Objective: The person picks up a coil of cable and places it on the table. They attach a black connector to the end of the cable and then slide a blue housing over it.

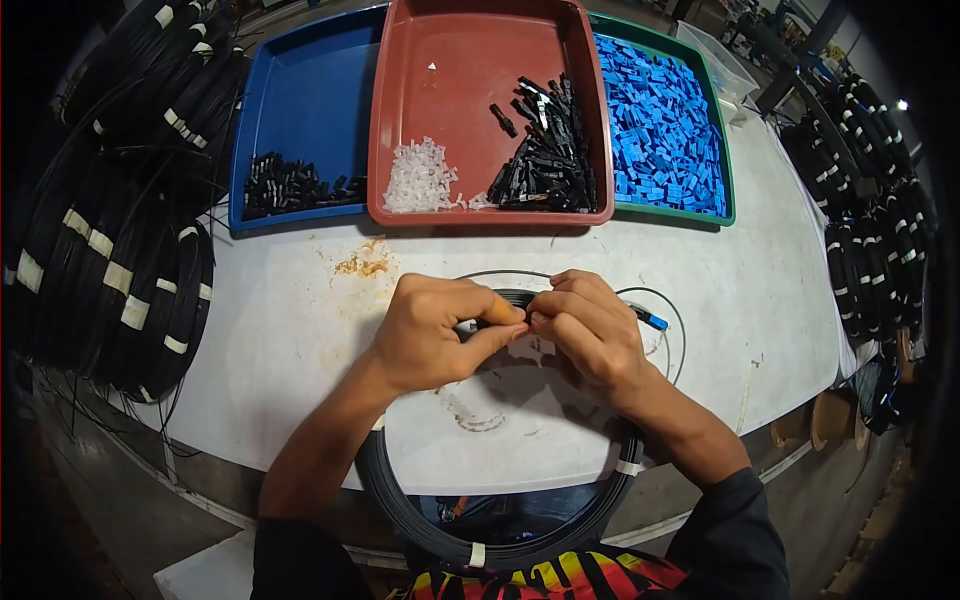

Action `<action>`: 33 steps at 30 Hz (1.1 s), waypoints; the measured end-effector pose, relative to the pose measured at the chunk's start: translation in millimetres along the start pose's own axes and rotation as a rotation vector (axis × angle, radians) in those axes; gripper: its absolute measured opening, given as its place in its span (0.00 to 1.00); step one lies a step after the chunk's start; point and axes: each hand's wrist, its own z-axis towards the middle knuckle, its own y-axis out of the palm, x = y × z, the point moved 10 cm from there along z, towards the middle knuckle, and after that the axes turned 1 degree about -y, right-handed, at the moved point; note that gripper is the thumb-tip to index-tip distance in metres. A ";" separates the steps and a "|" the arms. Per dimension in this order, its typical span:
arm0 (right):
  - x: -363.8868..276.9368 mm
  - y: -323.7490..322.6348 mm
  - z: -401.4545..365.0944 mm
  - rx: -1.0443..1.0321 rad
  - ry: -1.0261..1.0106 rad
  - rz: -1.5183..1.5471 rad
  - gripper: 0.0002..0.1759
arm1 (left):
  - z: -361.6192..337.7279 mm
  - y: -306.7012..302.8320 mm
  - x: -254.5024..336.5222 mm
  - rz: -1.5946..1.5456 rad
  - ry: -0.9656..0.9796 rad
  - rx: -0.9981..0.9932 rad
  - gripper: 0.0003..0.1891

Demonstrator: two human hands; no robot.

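My left hand (435, 325) and my right hand (592, 330) meet over the white table, thumbs and fingertips pinched close together. What is between the fingertips is too small and too covered to make out. A large coil of black cable (395, 497) with white tape bands lies under both hands. Its far side is on the table behind my fingers, and its near side hangs over the table edge against my body. Beside my right hand, a connector with a blue end (652, 318) sticks out. A loose loop of thin black cable (684, 345) curves around it.
Along the back stand a blue tray (300, 75) with black parts, a red tray (460, 45) with clear pieces (422, 178) and black connectors (545, 160), and a green tray (728, 190) of blue clips (660, 130). Cable coils (110, 270) are stacked left; more coils (875, 260) hang right.
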 end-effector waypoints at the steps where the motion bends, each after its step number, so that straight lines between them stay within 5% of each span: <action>1: 1.6 -0.6 -1.6 0.000 0.002 -0.002 0.14 | -1.3 1.6 10.5 0.121 0.142 0.014 0.06; 11: 40.8 16.8 -14.9 -0.091 0.363 0.378 0.18 | -15.3 18.5 56.5 0.571 0.694 0.015 0.05; 14: 31.0 10.9 -8.6 -0.040 0.251 0.273 0.16 | -13.6 7.9 48.1 0.476 0.593 0.049 0.04; 16: 22.7 6.7 -4.2 -0.015 0.160 0.172 0.14 | -0.5 -7.1 17.3 0.168 0.158 0.082 0.04; 21: -6.5 1.1 -0.5 0.018 -0.124 -0.097 0.11 | -0.9 -3.6 -15.4 -0.197 -0.179 0.054 0.05; 33: 25.3 10.5 -7.6 -0.048 0.186 0.256 0.20 | -7.8 9.4 38.5 0.363 0.517 0.040 0.06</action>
